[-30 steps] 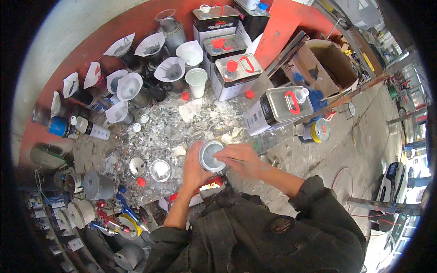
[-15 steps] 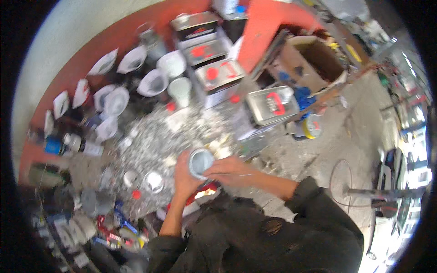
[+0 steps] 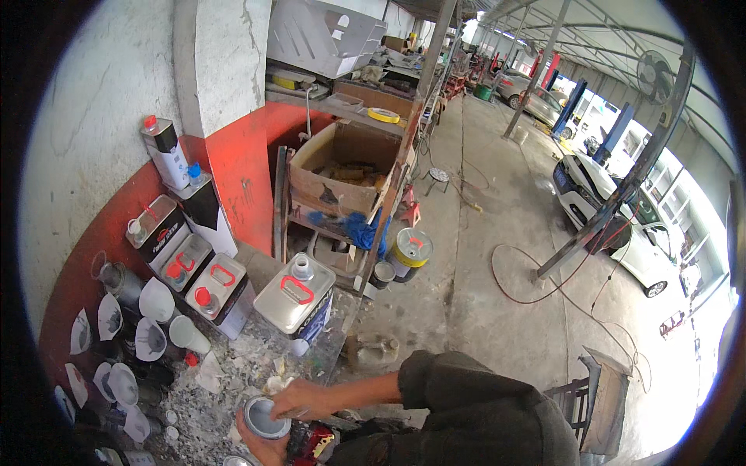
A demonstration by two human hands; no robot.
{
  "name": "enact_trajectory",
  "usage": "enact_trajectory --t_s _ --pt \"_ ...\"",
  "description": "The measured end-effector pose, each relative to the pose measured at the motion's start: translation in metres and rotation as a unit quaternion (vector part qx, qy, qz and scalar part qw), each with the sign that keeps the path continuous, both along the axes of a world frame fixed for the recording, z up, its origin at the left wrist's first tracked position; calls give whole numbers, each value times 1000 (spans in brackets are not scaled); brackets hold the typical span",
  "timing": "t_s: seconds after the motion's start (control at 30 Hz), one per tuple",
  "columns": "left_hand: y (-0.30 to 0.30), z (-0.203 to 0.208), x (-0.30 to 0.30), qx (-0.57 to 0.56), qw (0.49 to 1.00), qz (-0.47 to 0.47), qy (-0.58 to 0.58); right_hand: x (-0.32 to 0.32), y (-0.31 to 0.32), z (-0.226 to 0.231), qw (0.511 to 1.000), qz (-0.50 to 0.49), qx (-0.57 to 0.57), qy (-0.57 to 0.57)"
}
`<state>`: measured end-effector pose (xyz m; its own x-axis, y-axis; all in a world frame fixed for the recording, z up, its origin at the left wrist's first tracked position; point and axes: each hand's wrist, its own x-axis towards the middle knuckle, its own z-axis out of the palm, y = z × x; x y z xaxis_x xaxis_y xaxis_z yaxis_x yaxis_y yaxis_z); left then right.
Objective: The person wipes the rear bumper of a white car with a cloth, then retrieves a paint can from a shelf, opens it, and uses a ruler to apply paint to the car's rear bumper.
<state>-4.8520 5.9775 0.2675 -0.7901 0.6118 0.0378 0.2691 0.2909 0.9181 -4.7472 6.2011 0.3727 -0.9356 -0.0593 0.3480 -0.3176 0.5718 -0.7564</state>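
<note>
My left hand (image 3: 263,446) is wrapped round a round grey cup (image 3: 266,420) that has light grey liquid, apparently paint, inside. At the cup's rim is my right hand (image 3: 301,400), its fingers closed and pointing into the opening. Whatever they grip is hidden. The cup is held over the near edge of a paint-spattered bench (image 3: 206,396). Beyond it on the bench stands an open metal can (image 3: 276,304) with a red handle. Two more rectangular cans, a red-capped can (image 3: 220,286) and its neighbour (image 3: 186,260), stand to its left.
Bottles topped with white paper funnels (image 3: 151,339) crowd the bench's left side, by a white cup (image 3: 189,334). Behind the bench, a cardboard box (image 3: 342,159) sits on a rack. A yellow-banded drum (image 3: 410,252) stands on the floor. Farther right are a hose (image 3: 517,299), a post and a white car (image 3: 622,221).
The view has swung up and to the right, showing the workshop floor and cars. The hands and cup now appear lower and further left. My left hand still holds the cup.
</note>
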Motion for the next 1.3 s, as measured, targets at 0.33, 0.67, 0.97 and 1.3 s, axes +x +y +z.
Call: enact_trajectory --t_s 0.33,0.67,0.97,1.3 --pt "9 6 8 39 999 -1 -4 10 4 -5 996 14 -68 -51" --pt "9 26 10 -55 987 18 151 8 3 -2 993 66 -89 -28" --pt "-18 111 2 -80 986 67 131 -28 -20 71 995 90 -28 -20" --pt "-89 130 -47 -51 965 132 221 -86 -62 108 987 144 51 46"
